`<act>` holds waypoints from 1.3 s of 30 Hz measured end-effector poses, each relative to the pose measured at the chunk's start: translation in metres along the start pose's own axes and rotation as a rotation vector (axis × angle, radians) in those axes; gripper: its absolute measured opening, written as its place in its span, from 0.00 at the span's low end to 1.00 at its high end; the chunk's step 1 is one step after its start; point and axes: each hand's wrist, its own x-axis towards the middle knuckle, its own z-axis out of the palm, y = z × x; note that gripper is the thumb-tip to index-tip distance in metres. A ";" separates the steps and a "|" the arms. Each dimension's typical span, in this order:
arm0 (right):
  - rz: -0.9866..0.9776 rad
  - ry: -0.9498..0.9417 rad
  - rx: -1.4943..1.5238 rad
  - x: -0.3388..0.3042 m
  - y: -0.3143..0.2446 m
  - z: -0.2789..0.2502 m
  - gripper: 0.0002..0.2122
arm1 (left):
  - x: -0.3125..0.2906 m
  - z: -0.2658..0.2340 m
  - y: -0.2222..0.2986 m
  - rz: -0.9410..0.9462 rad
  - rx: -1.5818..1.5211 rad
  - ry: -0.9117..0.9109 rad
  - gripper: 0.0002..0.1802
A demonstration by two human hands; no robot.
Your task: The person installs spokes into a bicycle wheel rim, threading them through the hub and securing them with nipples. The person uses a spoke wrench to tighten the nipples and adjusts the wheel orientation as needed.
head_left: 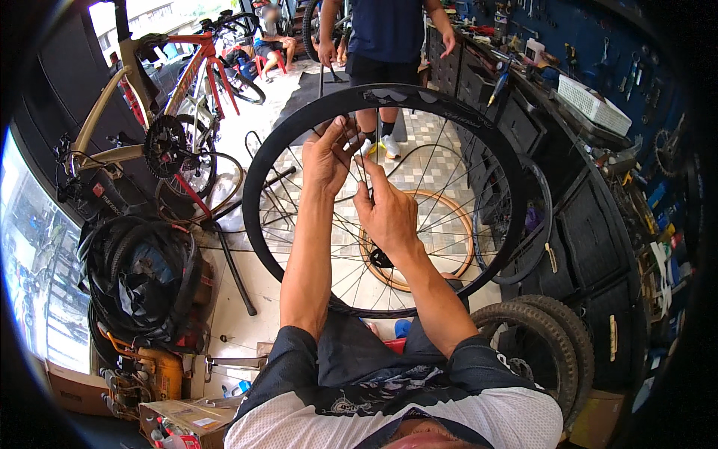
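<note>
A black deep-rimmed bicycle wheel [254, 187] stands up before me, its thin dark spokes running to a black hub [381, 259] low in the circle. Inside the upper left of the rim, my left hand [327, 165] is raised with its fingers curled around a spoke close to the rim. Just right of it and lower, my right hand [390, 215] pinches a spoke between thumb and index finger. Both forearms pass in front of the wheel's lower part. The exact fingertip contact is small and partly hidden.
Bicycle frames [127, 153] stand at the left, above a heap of black tires [142, 277]. Knobby tires [523, 329] lean by dark drawers [591, 232] at right. A tan-rimmed hoop [467, 258] lies behind the wheel. Another person [385, 37] stands beyond; a white basket [594, 105] sits on the bench.
</note>
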 end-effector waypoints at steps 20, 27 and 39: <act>-0.007 -0.010 -0.043 -0.001 -0.005 -0.010 0.16 | 0.000 -0.005 0.003 -0.113 -0.090 -0.059 0.08; -0.018 -0.001 -0.038 -0.004 -0.007 -0.009 0.16 | 0.001 -0.013 0.006 -0.158 -0.159 -0.110 0.07; -0.033 0.008 -0.079 -0.003 -0.011 -0.009 0.16 | -0.008 -0.002 0.011 -0.133 -0.138 -0.072 0.08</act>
